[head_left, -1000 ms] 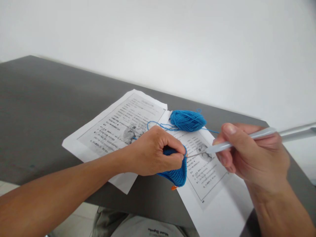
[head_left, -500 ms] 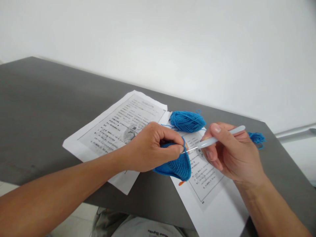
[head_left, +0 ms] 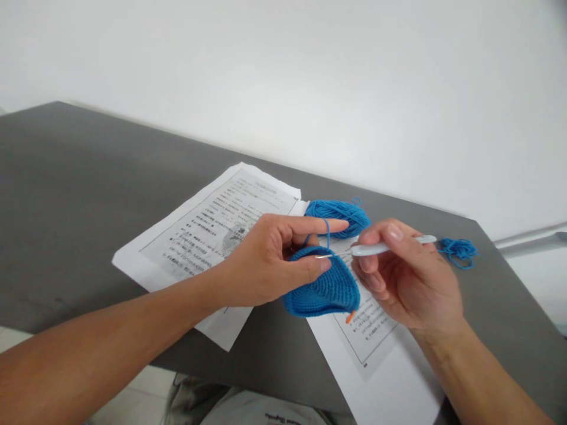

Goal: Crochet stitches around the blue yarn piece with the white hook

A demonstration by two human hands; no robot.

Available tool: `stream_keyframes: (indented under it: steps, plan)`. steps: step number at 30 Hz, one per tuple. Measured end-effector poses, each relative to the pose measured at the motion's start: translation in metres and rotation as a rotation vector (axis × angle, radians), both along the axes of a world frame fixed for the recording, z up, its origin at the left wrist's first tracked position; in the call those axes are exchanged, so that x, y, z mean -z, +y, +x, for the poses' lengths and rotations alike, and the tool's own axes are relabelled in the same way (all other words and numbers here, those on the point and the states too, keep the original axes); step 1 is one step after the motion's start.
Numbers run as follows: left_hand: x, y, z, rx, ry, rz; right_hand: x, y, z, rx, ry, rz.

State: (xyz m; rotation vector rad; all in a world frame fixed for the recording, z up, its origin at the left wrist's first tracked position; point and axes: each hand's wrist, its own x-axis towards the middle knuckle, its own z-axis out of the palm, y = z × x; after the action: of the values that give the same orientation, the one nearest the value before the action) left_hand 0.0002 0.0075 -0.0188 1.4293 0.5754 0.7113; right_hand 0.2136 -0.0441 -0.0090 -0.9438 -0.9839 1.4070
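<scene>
Between the thumb and fingers of my left hand (head_left: 270,260) is a blue crocheted piece (head_left: 328,292), cupped in shape. Its index finger points out to the right with a strand of blue yarn looped over it. My right hand (head_left: 411,271) is closed round the pale handle of a crochet hook (head_left: 376,249). The hook's thin metal shaft reaches left to the upper edge of the crocheted piece, beside my left thumb. A small orange marker (head_left: 351,317) hangs from the piece's lower right edge.
A blue yarn skein (head_left: 339,215) lies behind my hands, and a smaller yarn tangle (head_left: 460,251) sits to the right. Two printed sheets, a left one (head_left: 177,248) and a right one (head_left: 390,360), lie on the grey table (head_left: 88,206). A white wall (head_left: 283,77) stands behind.
My left index finger has straightened from a bent pinch, lifting the yarn. The crocheted piece has swung slightly right, its orange marker with it. The hook has tilted flatter.
</scene>
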Motion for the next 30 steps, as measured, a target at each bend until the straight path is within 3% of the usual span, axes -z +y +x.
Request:
stream_keyframes:
  steps: [11,30]
  plan:
    - [0.000,0.001,0.000,-0.055,-0.062,-0.126,0.003,-0.002,-0.007,0.038,0.027,0.057]
    - [0.002,-0.001,0.001,-0.035,-0.199,-0.336,0.002,-0.005,-0.008,0.062,0.009,0.119]
